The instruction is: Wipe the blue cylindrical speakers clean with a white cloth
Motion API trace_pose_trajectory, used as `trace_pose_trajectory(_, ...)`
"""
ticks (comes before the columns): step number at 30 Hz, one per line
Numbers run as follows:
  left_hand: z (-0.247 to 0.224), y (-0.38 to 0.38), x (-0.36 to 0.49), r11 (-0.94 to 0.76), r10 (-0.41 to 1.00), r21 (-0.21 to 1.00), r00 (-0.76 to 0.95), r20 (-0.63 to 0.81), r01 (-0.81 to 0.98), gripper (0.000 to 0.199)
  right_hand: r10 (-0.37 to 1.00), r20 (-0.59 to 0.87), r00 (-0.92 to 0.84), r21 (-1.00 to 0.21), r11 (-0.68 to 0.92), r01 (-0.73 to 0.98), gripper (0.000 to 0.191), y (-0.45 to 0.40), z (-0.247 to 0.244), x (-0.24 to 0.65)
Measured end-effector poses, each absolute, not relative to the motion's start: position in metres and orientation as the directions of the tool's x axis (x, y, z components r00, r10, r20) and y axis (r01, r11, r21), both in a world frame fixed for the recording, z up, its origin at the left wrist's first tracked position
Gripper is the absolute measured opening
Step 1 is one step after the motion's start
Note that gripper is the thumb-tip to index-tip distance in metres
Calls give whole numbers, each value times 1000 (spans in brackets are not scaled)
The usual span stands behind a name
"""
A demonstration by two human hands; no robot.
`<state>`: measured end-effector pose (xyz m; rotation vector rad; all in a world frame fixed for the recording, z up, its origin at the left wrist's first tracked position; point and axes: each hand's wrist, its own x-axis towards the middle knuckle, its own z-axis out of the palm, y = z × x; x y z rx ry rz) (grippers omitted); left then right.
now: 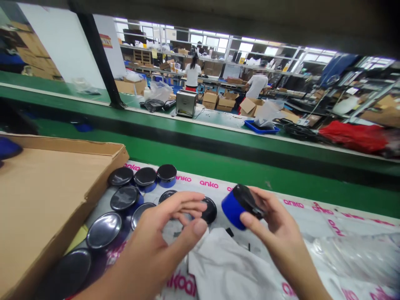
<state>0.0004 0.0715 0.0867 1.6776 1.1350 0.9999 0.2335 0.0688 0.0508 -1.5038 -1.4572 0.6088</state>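
Note:
My right hand (275,225) grips a small blue cylinder with a black glossy top (239,204), tilted so its top faces right. My left hand (168,233) hovers just left of it, fingers spread and curled, holding nothing. Under and beyond the left hand stand several matching blue cylinders with black tops (145,177) in rows on a white plastic sheet printed with pink "anko" (209,184). Crumpled white bags (231,266) lie below both hands.
A flat cardboard box lid (56,187) lies at the left. A green conveyor belt (218,162) runs across behind the sheet. Farther back are a metal box (186,103), a blue tray (261,127), cartons, and two people in white shirts.

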Motion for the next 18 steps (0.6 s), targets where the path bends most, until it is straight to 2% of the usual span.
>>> trace_pose_trajectory(2,88,72,-1,-304,941,913,237,242,271,18,956,215,197,-841,78,536,59,100,47,244)
trace_pose_trajectory(4,87,72,-2,-371,922,880,230,312,297,19,956,231,180,-773,68,631,60,136,42,247)
trace_pose_trajectory(8,81,67,0,-498,866,810,228,446,308,22,938,337,83,-506,106,856,38,210,40,236)
trace_pose_trajectory(12,77,65,4,-566,822,783,254,510,259,20,911,406,-77,-303,214,929,31,255,40,209)
trace_pose_trajectory(15,75,66,4,-566,822,786,242,516,246,20,910,380,-168,-234,270,934,31,272,34,190)
trace_pose_trajectory(18,75,69,1,-574,818,785,204,538,232,21,933,304,-192,-226,267,937,37,283,31,180)
